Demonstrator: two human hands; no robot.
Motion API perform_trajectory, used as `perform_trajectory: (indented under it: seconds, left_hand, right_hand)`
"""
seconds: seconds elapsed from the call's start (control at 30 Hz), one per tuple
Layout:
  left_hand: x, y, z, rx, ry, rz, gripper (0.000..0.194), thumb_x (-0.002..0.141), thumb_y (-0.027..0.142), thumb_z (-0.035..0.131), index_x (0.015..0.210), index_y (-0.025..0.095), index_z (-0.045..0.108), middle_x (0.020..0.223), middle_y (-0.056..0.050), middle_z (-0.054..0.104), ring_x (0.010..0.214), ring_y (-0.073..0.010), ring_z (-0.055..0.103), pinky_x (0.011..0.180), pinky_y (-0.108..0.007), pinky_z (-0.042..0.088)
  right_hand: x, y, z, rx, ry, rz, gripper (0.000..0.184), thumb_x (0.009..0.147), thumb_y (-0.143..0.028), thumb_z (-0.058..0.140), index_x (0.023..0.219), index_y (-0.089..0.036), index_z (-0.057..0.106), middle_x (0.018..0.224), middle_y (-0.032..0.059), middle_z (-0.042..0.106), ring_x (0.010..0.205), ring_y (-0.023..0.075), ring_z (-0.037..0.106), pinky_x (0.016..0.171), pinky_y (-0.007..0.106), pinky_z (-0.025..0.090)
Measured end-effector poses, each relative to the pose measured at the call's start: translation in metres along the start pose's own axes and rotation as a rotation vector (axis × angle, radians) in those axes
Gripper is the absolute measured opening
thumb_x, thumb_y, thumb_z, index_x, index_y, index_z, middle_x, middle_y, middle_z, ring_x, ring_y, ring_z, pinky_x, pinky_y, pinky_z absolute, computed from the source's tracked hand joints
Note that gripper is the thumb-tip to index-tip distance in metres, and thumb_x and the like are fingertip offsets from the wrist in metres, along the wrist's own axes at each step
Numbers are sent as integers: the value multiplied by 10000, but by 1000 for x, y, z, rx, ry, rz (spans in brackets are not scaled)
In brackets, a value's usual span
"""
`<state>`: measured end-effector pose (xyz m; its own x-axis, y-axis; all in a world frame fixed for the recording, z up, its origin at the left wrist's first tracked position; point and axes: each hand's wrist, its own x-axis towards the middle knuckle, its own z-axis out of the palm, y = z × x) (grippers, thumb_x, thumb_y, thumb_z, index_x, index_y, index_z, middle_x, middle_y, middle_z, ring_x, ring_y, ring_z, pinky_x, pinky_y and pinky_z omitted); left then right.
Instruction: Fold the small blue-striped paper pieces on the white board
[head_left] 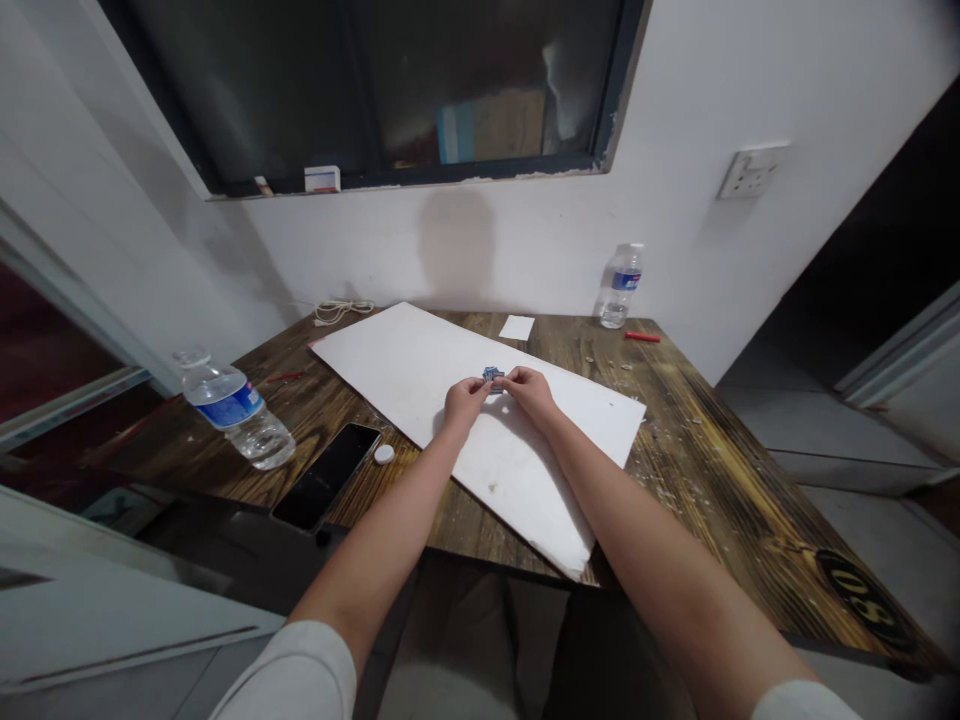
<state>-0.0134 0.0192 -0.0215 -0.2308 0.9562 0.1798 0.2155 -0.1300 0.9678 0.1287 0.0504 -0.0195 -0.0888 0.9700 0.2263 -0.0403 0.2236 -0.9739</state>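
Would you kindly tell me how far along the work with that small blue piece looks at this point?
Seemingly done: the white board lies flat on the wooden table. In hand: the left hand and right hand pinch the blue piece together above the board. Left: the paper square and white cap lie apart from the hands, apparently untouched; how much more remains cannot be told.

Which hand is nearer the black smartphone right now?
Left. The left hand is off to the right of the black smartphone, not touching it; the right hand is farther right, past the left hand, both at a small blue piece.
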Motion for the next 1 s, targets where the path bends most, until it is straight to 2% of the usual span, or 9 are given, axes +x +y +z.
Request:
perform_trajectory:
  seconds: [0.47, 0.77, 1.0]
  left_hand:
    - [0, 0, 0, 25, 5, 5, 291, 677, 463, 695, 710, 175, 674, 661, -11, 649, 641, -149, 561, 584, -248, 378]
    - [0, 1, 0, 14, -12, 8, 291, 681, 466, 682, 701, 176, 666, 666, -11, 648, 625, -145, 553, 580, -253, 370]
    - [0, 1, 0, 24, -3, 20, 279, 697, 450, 681, 709, 172, 671, 676, -16, 659, 632, -147, 568, 586, -253, 378]
  right_hand:
    - [-1, 2, -1, 9, -43, -7, 392, 575, -516, 778, 584, -199, 547, 457, -43, 493, 467, 98, 401, 504, 260, 311]
    - [-1, 1, -1, -3, -39, -10, 437, 552, -564, 780, 588, -201, 539, 467, -40, 506, 457, 97, 408, 489, 262, 329]
    - [0, 3, -1, -4, -44, -10, 398, 574, -525, 780, 588, -202, 549, 463, -38, 506, 462, 100, 408, 495, 265, 317]
